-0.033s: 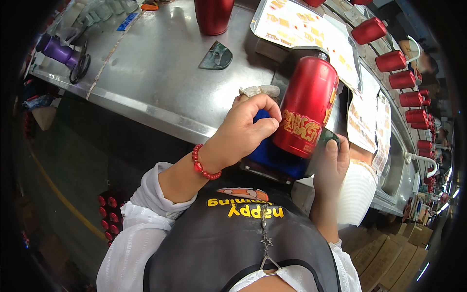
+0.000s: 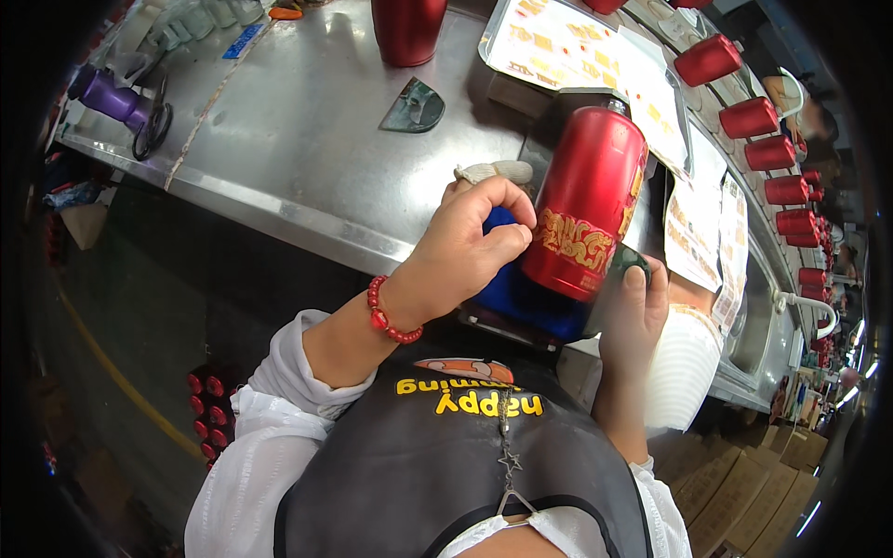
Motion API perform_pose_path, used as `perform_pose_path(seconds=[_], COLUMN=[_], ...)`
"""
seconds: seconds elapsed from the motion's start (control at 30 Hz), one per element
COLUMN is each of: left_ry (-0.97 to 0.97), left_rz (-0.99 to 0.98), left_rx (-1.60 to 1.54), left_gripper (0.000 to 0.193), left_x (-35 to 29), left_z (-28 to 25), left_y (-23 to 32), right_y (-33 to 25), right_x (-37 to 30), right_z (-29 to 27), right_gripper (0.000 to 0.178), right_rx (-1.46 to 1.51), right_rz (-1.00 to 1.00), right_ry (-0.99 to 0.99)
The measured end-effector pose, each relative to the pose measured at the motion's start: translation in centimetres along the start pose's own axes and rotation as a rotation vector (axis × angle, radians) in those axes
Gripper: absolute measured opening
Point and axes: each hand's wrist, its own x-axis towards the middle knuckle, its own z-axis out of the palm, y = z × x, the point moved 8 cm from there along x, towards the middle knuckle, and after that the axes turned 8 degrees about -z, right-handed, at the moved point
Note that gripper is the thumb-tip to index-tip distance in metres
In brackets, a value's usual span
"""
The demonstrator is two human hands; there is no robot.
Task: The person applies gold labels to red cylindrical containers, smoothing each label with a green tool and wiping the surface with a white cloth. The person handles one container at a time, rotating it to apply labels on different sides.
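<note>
A shiny red bottle lies tilted on a blue padded support, its upper end pointing away from me. A band of gold pattern runs round its lower part. At the bottle's left side my left hand is closed, thumb and index finger pinched beside the band; what they hold, if anything, is too small to see. Beige knit fabric shows behind its knuckles. Right of the bottle, my right hand grips a dark green scraper between thumb and fingers, partly hidden by the bottle.
A similar green scraper lies on the metal table, near another red cylinder. Printed decal sheets rest on a tray. Red bottles line the right side. A purple object with a black cord sits far left.
</note>
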Motion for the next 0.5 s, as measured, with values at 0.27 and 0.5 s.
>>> perform_pose_path(seconds=[0.27, 0.5], left_ry=[-0.123, -0.132], left_rz=[-0.212, -0.225], left_rx=[-0.152, -0.189], left_gripper=[0.019, 0.021], left_x=[-0.6, -0.7], left_z=[0.2, 0.2], left_y=[-0.7, -0.6], right_y=[0.2, 0.1], right_x=[0.0, 0.0], right_z=[-0.3, -0.2], right_gripper=[0.021, 0.020], right_rx=[-0.019, -0.020], right_rz=[-0.007, -0.016], right_ry=[0.013, 0.007])
